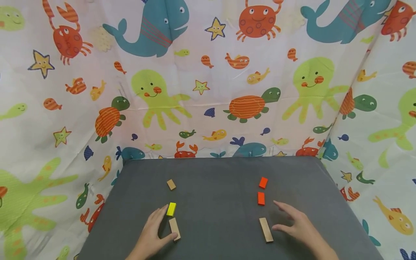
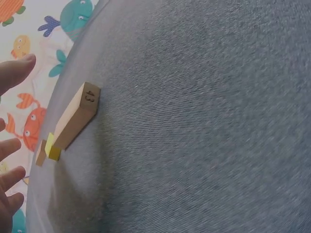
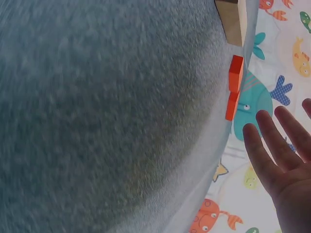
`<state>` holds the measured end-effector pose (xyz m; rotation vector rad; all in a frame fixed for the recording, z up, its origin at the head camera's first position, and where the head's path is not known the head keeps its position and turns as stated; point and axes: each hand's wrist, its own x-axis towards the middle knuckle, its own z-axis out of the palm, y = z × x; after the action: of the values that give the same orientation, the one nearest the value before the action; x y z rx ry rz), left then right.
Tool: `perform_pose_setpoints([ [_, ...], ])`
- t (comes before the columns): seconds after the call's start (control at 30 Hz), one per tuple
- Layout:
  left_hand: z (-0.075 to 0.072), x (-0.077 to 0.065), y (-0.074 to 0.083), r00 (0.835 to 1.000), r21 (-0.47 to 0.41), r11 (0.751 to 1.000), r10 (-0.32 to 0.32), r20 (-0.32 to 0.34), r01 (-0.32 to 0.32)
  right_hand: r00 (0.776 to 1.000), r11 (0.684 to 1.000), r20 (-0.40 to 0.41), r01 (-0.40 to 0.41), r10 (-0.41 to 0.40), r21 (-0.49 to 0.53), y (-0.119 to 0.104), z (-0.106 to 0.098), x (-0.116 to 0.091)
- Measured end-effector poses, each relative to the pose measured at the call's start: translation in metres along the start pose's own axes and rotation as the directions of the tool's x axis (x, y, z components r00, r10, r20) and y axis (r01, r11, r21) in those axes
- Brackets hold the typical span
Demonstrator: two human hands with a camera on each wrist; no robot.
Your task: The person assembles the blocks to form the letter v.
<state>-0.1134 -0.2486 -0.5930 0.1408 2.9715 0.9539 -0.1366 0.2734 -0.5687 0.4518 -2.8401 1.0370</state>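
Note:
My left hand (image 1: 152, 231) hovers with fingers spread beside a long plain wooden block (image 1: 174, 228). In the head view its thumb overlaps that block's near end; the left wrist view shows the block apart from the hand, with "43" on its end (image 2: 90, 94). Just beyond lies a yellow block (image 1: 171, 209), close to the left fingertips. My right hand (image 1: 299, 227), thumb and fingers apart and holding nothing, is to the right of another long wooden block (image 1: 266, 230). Two red-orange blocks, a nearer one (image 1: 261, 198) and a farther one (image 1: 263, 182), lie beyond it.
A small wooden block (image 1: 171, 184) lies farther back on the left. All the blocks lie on a dark grey cloth-covered table (image 1: 217, 209). Behind and at both sides hangs a white curtain (image 1: 208, 76) printed with sea animals, meeting the table's back edge.

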Motion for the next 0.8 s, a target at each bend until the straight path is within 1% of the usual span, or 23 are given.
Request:
perform_pose_setpoints([
  [0.13, 0.005, 0.001, 0.001, 0.998, -0.002, 0.999, -0.055, 0.025, 0.055, 0.999, 1.000, 0.041, -0.021, 0.021, 0.018, 0.000, 0.003, 0.001],
  [0.27, 0.010, -0.001, 0.001, 0.993, -0.008, 0.995, -0.103, 0.052, 0.104, 0.991, 0.996, 0.115, -0.080, 0.075, 0.046, 0.001, 0.006, 0.001],
  [0.33, 0.011, -0.002, 0.002, 0.991, -0.014, 0.993, -0.116, 0.060, 0.117, 0.987, 0.994, 0.137, -0.096, 0.087, 0.060, 0.002, 0.008, 0.001],
  [0.43, 0.014, -0.004, 0.001, 0.991, -0.017, 0.993, -0.113, 0.066, 0.115, 0.983, 0.991, 0.156, -0.113, 0.101, 0.074, 0.003, 0.012, 0.000],
  [0.57, 0.018, -0.006, -0.003, 0.996, -0.044, 0.996, -0.068, 0.064, 0.071, 0.976, 0.987, 0.183, -0.137, 0.121, 0.080, 0.001, 0.018, 0.001],
  [0.67, 0.021, -0.005, -0.005, 0.996, -0.056, 0.997, -0.052, 0.079, 0.056, 0.978, 0.991, 0.186, -0.113, 0.099, 0.069, 0.001, 0.023, 0.003],
  [0.8, 0.023, -0.002, -0.004, 0.991, -0.018, 0.997, -0.073, 0.110, 0.075, 0.976, 0.995, 0.210, -0.070, 0.055, 0.065, 0.003, 0.027, 0.003],
])
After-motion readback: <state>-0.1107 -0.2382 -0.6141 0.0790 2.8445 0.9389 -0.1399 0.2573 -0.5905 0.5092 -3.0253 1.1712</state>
